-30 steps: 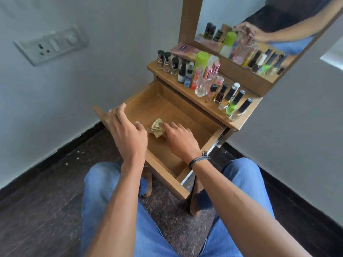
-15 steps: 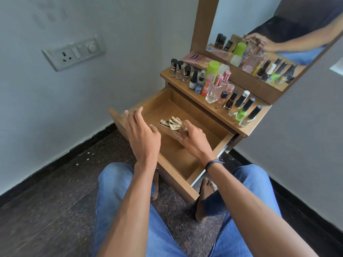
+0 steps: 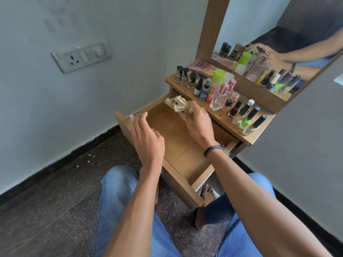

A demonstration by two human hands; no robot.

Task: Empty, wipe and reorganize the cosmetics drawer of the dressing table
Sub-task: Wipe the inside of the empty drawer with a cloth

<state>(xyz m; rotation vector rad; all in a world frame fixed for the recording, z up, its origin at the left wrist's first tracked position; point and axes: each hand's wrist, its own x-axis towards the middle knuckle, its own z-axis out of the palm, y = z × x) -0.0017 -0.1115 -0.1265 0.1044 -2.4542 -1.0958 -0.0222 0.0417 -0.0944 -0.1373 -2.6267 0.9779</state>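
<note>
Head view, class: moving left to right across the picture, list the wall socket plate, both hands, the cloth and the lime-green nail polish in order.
Wall socket plate → left hand → cloth → right hand → lime-green nail polish.

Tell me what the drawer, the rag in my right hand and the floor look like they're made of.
Drawer: wood or wood-look board, matte brown, with visible grain; solid or laminate is unclear. Rag, held by the right hand: soft, crumpled beige cloth, probably cotton. Floor: dark speckled stone, granite-like, with a slight sheen.
</note>
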